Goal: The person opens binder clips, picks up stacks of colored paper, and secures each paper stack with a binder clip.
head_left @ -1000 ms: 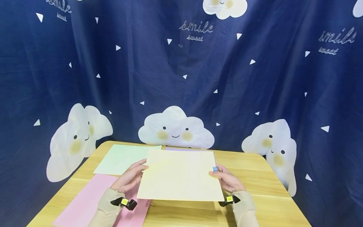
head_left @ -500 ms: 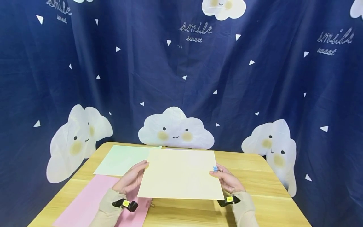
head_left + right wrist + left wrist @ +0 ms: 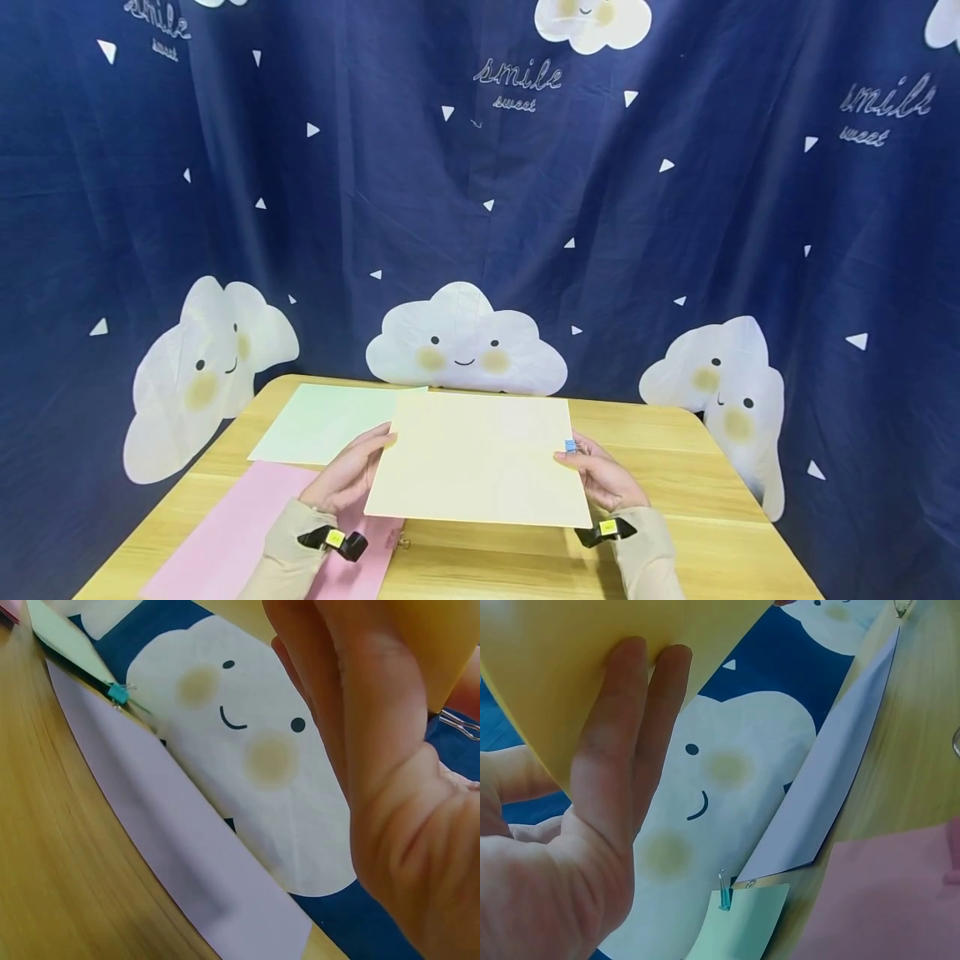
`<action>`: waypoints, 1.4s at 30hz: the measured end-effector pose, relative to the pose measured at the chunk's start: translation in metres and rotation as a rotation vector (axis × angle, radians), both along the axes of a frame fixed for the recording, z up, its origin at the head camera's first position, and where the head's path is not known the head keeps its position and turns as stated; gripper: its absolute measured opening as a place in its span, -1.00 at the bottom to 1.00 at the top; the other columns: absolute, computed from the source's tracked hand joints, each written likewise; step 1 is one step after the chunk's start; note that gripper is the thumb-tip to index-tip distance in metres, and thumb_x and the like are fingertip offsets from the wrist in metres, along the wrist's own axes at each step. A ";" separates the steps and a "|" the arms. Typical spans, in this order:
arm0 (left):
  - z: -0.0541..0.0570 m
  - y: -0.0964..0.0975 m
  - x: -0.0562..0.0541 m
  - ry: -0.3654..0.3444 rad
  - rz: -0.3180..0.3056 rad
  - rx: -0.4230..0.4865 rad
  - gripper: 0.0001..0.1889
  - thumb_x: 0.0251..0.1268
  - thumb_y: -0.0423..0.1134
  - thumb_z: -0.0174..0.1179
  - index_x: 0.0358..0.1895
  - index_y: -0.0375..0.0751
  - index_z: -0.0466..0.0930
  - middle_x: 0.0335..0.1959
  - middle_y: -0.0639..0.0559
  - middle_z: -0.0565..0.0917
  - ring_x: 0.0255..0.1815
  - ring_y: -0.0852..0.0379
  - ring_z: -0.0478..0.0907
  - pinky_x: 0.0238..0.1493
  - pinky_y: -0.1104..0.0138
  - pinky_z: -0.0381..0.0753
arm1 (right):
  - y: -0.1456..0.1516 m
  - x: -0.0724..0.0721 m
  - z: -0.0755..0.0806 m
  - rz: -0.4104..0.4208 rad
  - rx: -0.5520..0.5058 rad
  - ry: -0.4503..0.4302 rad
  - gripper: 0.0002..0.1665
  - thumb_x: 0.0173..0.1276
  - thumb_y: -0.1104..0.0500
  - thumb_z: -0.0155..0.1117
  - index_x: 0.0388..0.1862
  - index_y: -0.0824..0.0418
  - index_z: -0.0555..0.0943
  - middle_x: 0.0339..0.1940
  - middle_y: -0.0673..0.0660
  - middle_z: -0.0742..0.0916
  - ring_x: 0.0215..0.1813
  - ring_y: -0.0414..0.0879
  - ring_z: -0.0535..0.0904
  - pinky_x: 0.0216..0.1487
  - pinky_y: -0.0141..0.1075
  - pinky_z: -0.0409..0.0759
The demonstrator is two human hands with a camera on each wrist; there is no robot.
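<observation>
1. Because the left sleeve [image 3: 283, 535] reaches over the pink sheet [image 3: 213, 533], a low sweep of that forearm could drag it askew; whether they touch, I cannot tell. A clip [image 3: 403, 543] at that sheet's right edge might snag as well.
2. The left hand [image 3: 348, 471] pinches the cream sheet [image 3: 480, 458] by its left edge, thumb on top, two fingers seen straight underneath, parted only by what they hold. A light pinch like this could slip if the other side pulled.
3. The right hand [image 3: 603, 479] grips the opposite edge likewise, thumb above and fingers beneath. Its thumb lies just beside a blue clip [image 3: 571, 446]; pressing on the wire levers could loosen or twist it.
4. Raised above the table [image 3: 712, 492] between both hands, the cream sheet may bow or crease if they move unevenly. I cannot tell whether it is several layers; if so, they could fan out at the left, where no clip shows.
5. The green sheet [image 3: 322, 421] lies beyond the left hand; a careless reach could nudge it.
6. The lavender sheet [image 3: 150, 802] runs along the far edge, by the curtain [image 3: 675, 50]. A push outward could tip it off, and the cream sheet hides it from above.
</observation>
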State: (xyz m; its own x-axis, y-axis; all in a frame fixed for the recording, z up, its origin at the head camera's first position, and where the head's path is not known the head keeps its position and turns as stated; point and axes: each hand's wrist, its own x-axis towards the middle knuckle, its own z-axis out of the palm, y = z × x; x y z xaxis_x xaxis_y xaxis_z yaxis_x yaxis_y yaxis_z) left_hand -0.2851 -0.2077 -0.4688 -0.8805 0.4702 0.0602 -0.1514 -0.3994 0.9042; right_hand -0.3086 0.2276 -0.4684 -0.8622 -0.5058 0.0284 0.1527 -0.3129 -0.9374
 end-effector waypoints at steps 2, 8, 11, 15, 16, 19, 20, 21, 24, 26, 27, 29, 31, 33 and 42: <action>0.000 0.001 0.000 -0.004 0.007 -0.003 -0.39 0.72 -0.28 -0.17 0.63 -0.40 -0.14 0.15 0.12 0.67 0.13 0.25 0.68 0.18 0.33 0.73 | 0.000 0.001 0.000 -0.004 -0.004 -0.011 -0.01 0.54 0.43 0.09 0.66 0.44 -0.32 -0.14 -0.17 0.65 -0.16 -0.45 0.61 -0.03 -0.68 0.63; -0.002 0.002 0.000 -0.004 0.006 -0.002 -0.38 0.72 -0.30 -0.18 0.64 -0.41 -0.17 0.16 0.11 0.67 0.15 0.26 0.67 0.19 0.34 0.72 | -0.001 0.003 0.000 -0.007 -0.040 -0.068 0.00 0.55 0.46 0.01 0.67 0.38 -0.39 -0.24 -0.17 0.65 -0.23 -0.47 0.63 -0.14 -0.73 0.61; -0.004 0.002 -0.001 -0.001 0.007 -0.011 -0.39 0.73 -0.29 -0.19 0.64 -0.41 -0.17 0.16 0.12 0.67 0.15 0.27 0.67 0.19 0.34 0.72 | 0.000 0.003 -0.001 0.007 -0.056 -0.071 0.00 0.55 0.47 0.00 0.67 0.38 -0.40 -0.26 -0.17 0.66 -0.24 -0.47 0.63 -0.14 -0.73 0.61; -0.006 0.001 -0.001 0.002 -0.002 -0.024 -0.38 0.73 -0.28 -0.18 0.64 -0.41 -0.17 0.16 0.13 0.67 0.15 0.27 0.67 0.18 0.35 0.72 | 0.000 0.003 -0.002 0.004 -0.042 -0.064 0.00 0.55 0.47 0.02 0.67 0.40 -0.39 -0.20 -0.16 0.66 -0.19 -0.46 0.64 -0.08 -0.72 0.62; -0.007 0.001 0.000 0.003 -0.006 -0.025 -0.38 0.73 -0.28 -0.18 0.64 -0.40 -0.18 0.16 0.13 0.67 0.15 0.27 0.67 0.18 0.35 0.72 | 0.000 0.003 -0.001 0.001 -0.035 -0.064 0.00 0.55 0.47 0.03 0.66 0.41 -0.39 -0.17 -0.15 0.66 -0.19 -0.46 0.63 -0.06 -0.71 0.62; -0.008 -0.001 0.000 0.002 -0.010 -0.024 -0.37 0.73 -0.28 -0.19 0.65 -0.40 -0.20 0.18 0.13 0.66 0.17 0.27 0.66 0.18 0.35 0.72 | -0.001 0.003 0.000 -0.005 -0.014 -0.080 0.02 0.55 0.44 0.06 0.68 0.36 -0.38 -0.11 -0.15 0.68 -0.21 -0.48 0.67 -0.19 -0.76 0.59; -0.008 -0.002 0.001 0.000 -0.008 -0.022 -0.37 0.73 -0.29 -0.19 0.65 -0.40 -0.21 0.18 0.13 0.65 0.17 0.27 0.66 0.18 0.36 0.72 | -0.001 0.003 0.000 -0.005 -0.013 -0.090 0.03 0.55 0.43 0.06 0.68 0.34 -0.39 -0.11 -0.15 0.68 -0.21 -0.48 0.69 -0.24 -0.77 0.58; -0.008 -0.002 0.001 0.001 -0.006 -0.023 -0.37 0.73 -0.28 -0.20 0.65 -0.40 -0.21 0.19 0.13 0.65 0.17 0.27 0.66 0.18 0.36 0.72 | -0.001 0.003 0.001 -0.004 -0.012 -0.096 0.04 0.55 0.43 0.06 0.69 0.33 -0.40 -0.11 -0.15 0.68 -0.21 -0.48 0.70 -0.27 -0.77 0.57; -0.008 -0.003 0.001 -0.001 -0.008 -0.016 -0.36 0.73 -0.28 -0.20 0.65 -0.40 -0.22 0.20 0.13 0.65 0.18 0.26 0.66 0.19 0.36 0.72 | -0.003 0.004 0.003 -0.008 -0.006 -0.096 0.05 0.55 0.42 0.07 0.69 0.32 -0.40 -0.06 -0.15 0.69 -0.19 -0.48 0.71 -0.30 -0.77 0.56; -0.007 -0.003 0.002 0.000 -0.016 -0.017 -0.36 0.73 -0.28 -0.20 0.65 -0.40 -0.23 0.20 0.13 0.65 0.18 0.27 0.66 0.19 0.36 0.72 | -0.003 0.004 0.004 -0.016 0.014 -0.081 0.02 0.55 0.42 0.06 0.69 0.35 -0.37 -0.08 -0.16 0.67 -0.17 -0.48 0.69 -0.19 -0.74 0.60; -0.007 -0.002 0.002 -0.001 -0.021 -0.019 -0.35 0.73 -0.27 -0.20 0.66 -0.39 -0.24 0.20 0.14 0.65 0.19 0.27 0.66 0.19 0.36 0.72 | -0.003 0.004 0.005 -0.023 0.029 -0.069 0.02 0.55 0.42 0.07 0.68 0.36 -0.35 -0.07 -0.17 0.67 -0.14 -0.49 0.67 -0.13 -0.73 0.60; -0.007 -0.001 0.002 -0.001 -0.025 -0.027 -0.35 0.73 -0.27 -0.20 0.66 -0.39 -0.24 0.19 0.14 0.65 0.19 0.27 0.66 0.19 0.36 0.72 | -0.002 0.005 0.005 -0.044 0.060 -0.050 0.01 0.55 0.41 0.07 0.68 0.39 -0.35 0.00 -0.18 0.65 -0.07 -0.47 0.67 -0.03 -0.69 0.62; -0.006 0.000 0.003 -0.004 -0.020 -0.035 -0.35 0.73 -0.28 -0.19 0.66 -0.39 -0.23 0.19 0.15 0.65 0.18 0.27 0.66 0.19 0.36 0.72 | -0.001 0.006 0.005 -0.079 0.090 -0.045 0.02 0.54 0.39 0.09 0.68 0.39 -0.34 0.05 -0.17 0.63 -0.05 -0.46 0.66 0.00 -0.68 0.61; -0.005 0.002 0.003 -0.006 -0.017 -0.045 -0.35 0.73 -0.27 -0.18 0.66 -0.39 -0.22 0.18 0.15 0.65 0.18 0.27 0.66 0.19 0.35 0.72 | 0.000 0.007 0.006 -0.108 0.103 -0.063 0.06 0.53 0.38 0.13 0.69 0.37 -0.35 0.11 -0.13 0.59 -0.09 -0.48 0.65 -0.04 -0.71 0.60; -0.003 0.006 0.002 -0.006 -0.036 -0.056 -0.36 0.72 -0.28 -0.17 0.64 -0.42 -0.19 0.18 0.13 0.65 0.18 0.25 0.67 0.20 0.33 0.72 | 0.007 0.012 0.009 -0.090 0.119 -0.105 0.09 0.53 0.36 0.14 0.70 0.30 -0.37 0.61 0.30 0.28 -0.16 -0.50 0.69 -0.21 -0.78 0.54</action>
State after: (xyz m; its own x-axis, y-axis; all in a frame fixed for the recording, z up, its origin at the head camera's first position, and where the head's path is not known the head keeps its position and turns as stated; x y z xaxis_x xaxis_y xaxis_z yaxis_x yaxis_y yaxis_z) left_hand -0.2827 -0.2017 -0.4720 -0.8634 0.5038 0.0278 -0.1701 -0.3426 0.9239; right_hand -0.2964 0.2348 -0.4598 -0.8993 -0.4208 -0.1195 0.2279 -0.2174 -0.9491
